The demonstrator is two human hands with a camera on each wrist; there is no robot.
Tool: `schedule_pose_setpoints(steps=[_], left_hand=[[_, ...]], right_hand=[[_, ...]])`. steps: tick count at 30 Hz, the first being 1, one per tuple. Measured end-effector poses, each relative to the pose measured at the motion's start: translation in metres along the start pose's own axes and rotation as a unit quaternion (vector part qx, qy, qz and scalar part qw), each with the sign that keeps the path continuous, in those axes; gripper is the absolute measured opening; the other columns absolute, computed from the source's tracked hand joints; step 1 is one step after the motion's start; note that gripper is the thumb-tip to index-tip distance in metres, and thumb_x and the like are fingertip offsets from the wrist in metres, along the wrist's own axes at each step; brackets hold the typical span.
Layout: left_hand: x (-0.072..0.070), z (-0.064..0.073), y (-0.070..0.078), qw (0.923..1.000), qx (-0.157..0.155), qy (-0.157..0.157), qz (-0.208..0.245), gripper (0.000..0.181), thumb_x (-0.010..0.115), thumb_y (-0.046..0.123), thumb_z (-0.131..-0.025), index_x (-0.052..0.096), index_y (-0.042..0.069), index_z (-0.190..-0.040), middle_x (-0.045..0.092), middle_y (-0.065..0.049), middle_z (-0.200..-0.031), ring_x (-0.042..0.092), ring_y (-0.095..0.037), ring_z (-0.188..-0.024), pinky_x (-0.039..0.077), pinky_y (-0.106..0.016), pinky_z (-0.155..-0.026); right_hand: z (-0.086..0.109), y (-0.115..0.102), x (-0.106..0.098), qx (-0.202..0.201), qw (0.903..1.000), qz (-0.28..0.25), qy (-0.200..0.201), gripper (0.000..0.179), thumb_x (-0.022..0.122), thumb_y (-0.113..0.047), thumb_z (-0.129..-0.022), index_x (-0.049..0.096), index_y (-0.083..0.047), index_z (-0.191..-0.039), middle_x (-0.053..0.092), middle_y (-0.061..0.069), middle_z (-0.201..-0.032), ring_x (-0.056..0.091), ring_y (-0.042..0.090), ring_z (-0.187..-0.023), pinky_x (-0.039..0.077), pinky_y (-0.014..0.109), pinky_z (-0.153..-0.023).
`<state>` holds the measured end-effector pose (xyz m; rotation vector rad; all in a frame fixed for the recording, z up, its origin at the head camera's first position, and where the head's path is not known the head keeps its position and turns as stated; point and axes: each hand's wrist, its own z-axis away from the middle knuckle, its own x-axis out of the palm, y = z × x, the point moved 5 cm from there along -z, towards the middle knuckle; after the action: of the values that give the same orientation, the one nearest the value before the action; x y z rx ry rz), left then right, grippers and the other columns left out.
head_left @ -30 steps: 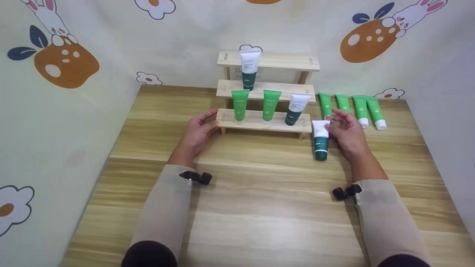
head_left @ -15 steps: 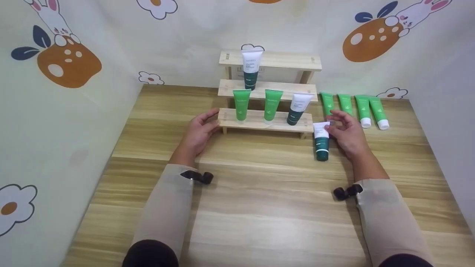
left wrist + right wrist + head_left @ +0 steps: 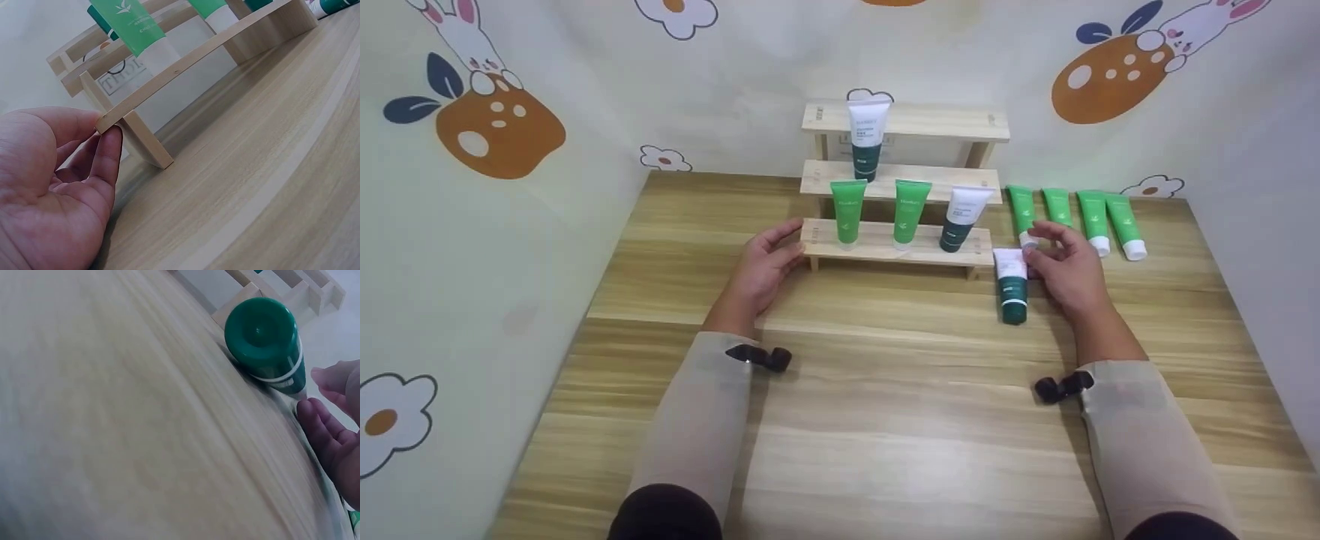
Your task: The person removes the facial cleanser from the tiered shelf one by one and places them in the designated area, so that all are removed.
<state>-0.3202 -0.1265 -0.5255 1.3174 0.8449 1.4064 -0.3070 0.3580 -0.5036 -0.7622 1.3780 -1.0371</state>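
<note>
My left hand [image 3: 767, 270] pinches the left end of the bottom step of a three-tier wooden display stand [image 3: 900, 259]. In the left wrist view the thumb side lies at the board corner [image 3: 107, 121] and other fingers are under it. My right hand [image 3: 1069, 270] is beside a white and dark-green squeeze tube [image 3: 1011, 289] lying on the table, its thumb at the tube's right edge. The right wrist view shows the tube's green cap [image 3: 261, 332] end-on, with thumb and fingers parted near its far end. Two green tubes [image 3: 848, 212] and a white-green tube [image 3: 964, 217] stand on the bottom step.
Another white-green tube [image 3: 867, 139] stands on the middle step. Several green tubes [image 3: 1091, 221] with white caps lie in a row on the wooden table [image 3: 915, 420], right of the stand. A patterned wall covering [image 3: 720, 90] closes off the back and sides.
My right thumb, which overlapped the lying tube's upper edge, has shifted slightly right to its side. The left hand keeps its hold on the stand.
</note>
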Motion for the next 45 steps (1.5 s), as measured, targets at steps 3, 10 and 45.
schedule_pose_setpoints(steps=[3,10,45], left_hand=[[0.000,0.000,0.000,1.0000,0.002,0.000,0.003,0.053,0.059,-0.004,-0.105,0.049,0.000,-0.157,0.044,-0.013,-0.167,0.065,-0.015,-0.120,0.060,-0.024,-0.100],[-0.001,0.000,0.000,1.0000,0.000,0.006,0.003,0.052,0.060,-0.003,-0.105,0.052,0.003,-0.155,0.046,-0.011,-0.166,0.064,-0.019,-0.127,0.061,-0.025,-0.103],[0.000,0.001,0.001,1.0000,0.002,0.002,0.009,0.053,0.059,-0.004,-0.104,0.050,0.001,-0.157,0.046,-0.013,-0.167,0.062,-0.022,-0.133,0.060,-0.027,-0.108]], right_hand=[[0.000,-0.001,-0.001,0.007,0.9997,-0.022,0.011,0.054,0.073,-0.025,-0.103,0.056,-0.021,-0.154,0.059,0.003,-0.152,0.068,0.012,-0.106,0.066,0.022,-0.082],[0.005,-0.020,-0.003,0.002,0.9964,-0.072,0.045,0.046,0.074,-0.022,-0.102,0.062,-0.027,-0.146,0.062,-0.005,-0.143,0.062,0.018,-0.104,0.065,0.025,-0.077],[-0.015,-0.209,0.039,-0.090,0.9503,-0.287,-0.079,0.053,0.089,-0.021,-0.088,0.066,-0.013,-0.135,0.068,0.009,-0.116,0.069,0.025,-0.099,0.063,0.026,-0.075]])
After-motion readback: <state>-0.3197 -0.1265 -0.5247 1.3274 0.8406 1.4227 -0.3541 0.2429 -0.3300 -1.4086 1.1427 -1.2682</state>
